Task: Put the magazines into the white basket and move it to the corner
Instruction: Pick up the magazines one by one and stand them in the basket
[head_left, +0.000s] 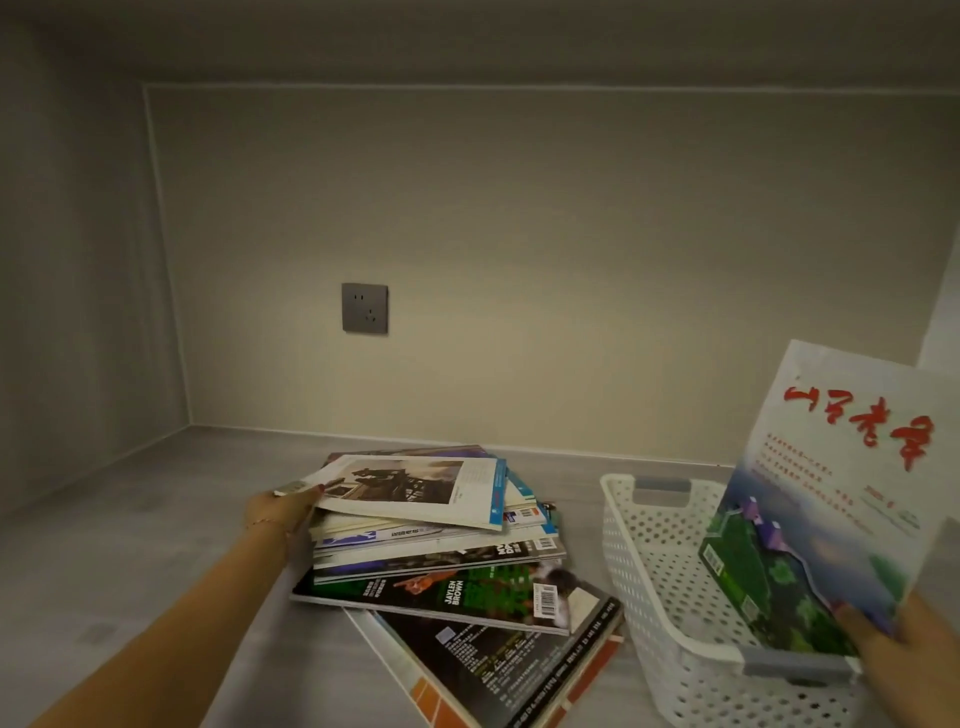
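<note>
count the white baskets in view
1: the white basket stands on the floor right of the magazine pile, under the magazine that the right hand holds.

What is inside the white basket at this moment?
The white basket shows bare perforated walls and floor on its left. The right hand holds a magazine upright over it, hiding the right side; whether its lower edge rests inside cannot be told.

The magazines (436, 540) were paper with glossy printed covers. The raised magazine (831, 493) had a smooth, shiny cover. The white basket (654, 571) was perforated matt plastic. The floor (156, 519) appeared smooth and grey; the wall (519, 234) was matt.
</note>
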